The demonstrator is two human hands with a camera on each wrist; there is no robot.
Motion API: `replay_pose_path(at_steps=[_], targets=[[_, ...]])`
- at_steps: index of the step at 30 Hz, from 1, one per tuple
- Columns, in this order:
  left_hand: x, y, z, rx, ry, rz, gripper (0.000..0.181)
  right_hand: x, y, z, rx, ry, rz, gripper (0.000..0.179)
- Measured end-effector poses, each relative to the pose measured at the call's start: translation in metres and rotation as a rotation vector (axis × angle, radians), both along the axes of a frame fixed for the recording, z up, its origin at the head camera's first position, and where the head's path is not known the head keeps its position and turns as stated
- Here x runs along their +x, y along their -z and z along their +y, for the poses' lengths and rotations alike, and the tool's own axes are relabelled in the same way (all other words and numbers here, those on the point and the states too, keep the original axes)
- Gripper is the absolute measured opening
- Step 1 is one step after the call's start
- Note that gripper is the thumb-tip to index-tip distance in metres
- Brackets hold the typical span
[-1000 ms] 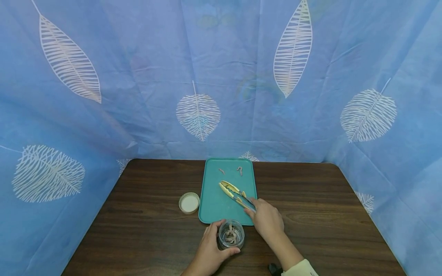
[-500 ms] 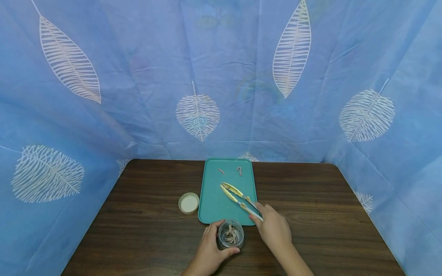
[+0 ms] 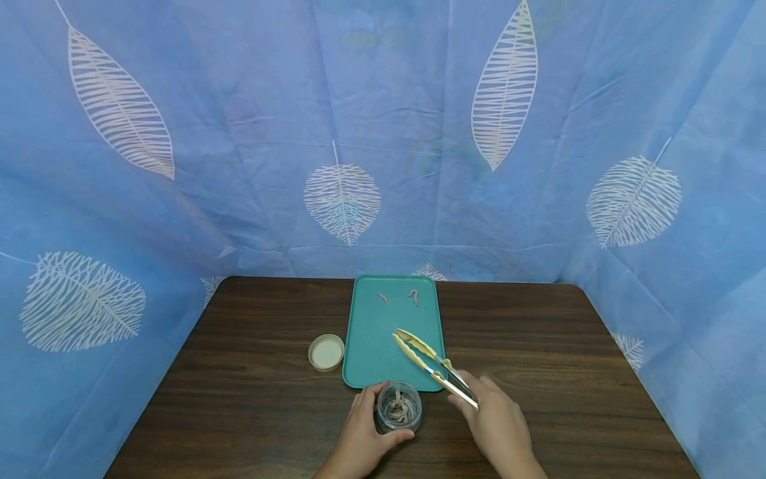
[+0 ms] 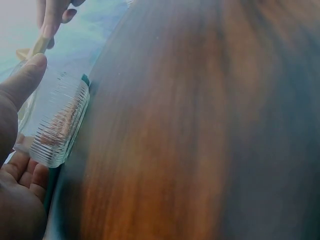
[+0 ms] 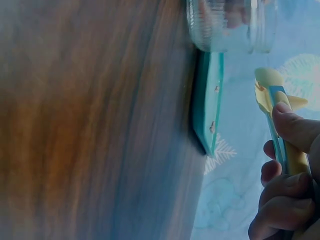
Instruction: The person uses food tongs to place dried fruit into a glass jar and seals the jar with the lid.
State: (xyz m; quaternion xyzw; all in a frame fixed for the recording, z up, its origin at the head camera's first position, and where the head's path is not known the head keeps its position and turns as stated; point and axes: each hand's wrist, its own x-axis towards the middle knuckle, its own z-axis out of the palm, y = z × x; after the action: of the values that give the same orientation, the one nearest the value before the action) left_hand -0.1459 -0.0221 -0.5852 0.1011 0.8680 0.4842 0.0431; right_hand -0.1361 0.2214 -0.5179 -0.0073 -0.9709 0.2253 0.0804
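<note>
My left hand [image 3: 362, 429] grips a clear ribbed glass jar [image 3: 389, 426] at the table's near side, thumb and fingers round its wall. Inside the jar lie several pinkish-brown, worm-like strips [image 3: 397, 407]. My right hand [image 3: 497, 419] holds a pair of tongs [image 3: 439, 376] with pale yellow tips and metal arms; their tips are parted over the teal tray [image 3: 365, 359], with nothing between them. Two worm-like strips rest at the tray's far end, a short one [image 3: 383, 298] on the left and a hooked one [image 3: 414, 297] on the right.
A round lid [image 3: 326, 352] with a white inside lies left of the tray. The dark wooden table [image 3: 257, 372] reaches to a blue cloth backdrop [image 3: 395, 199] printed with white leaves, which hangs behind and on both sides.
My right hand has drawn the tongs back toward the near right, away from the strips on the tray. The left hand and the jar have stayed in place.
</note>
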Motion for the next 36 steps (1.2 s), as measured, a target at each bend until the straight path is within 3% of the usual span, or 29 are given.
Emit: replay_pose_path(at_steps=[11, 18, 36], targets=[[-0.001, 0.002, 0.001, -0.006, -0.009, -0.013, 0.098, 0.026, -0.013, -0.001, -0.030, 0.032, -0.112, 0.052], [0.000, 0.002, 0.001, -0.009, -0.017, -0.003, 0.098, 0.042, -0.018, 0.005, -0.017, 0.024, -0.135, 0.050], [0.002, 0.001, 0.002, -0.017, -0.012, 0.039, 0.095, 0.066, 0.000, 0.027, 0.080, 0.004, -0.216, 0.049]])
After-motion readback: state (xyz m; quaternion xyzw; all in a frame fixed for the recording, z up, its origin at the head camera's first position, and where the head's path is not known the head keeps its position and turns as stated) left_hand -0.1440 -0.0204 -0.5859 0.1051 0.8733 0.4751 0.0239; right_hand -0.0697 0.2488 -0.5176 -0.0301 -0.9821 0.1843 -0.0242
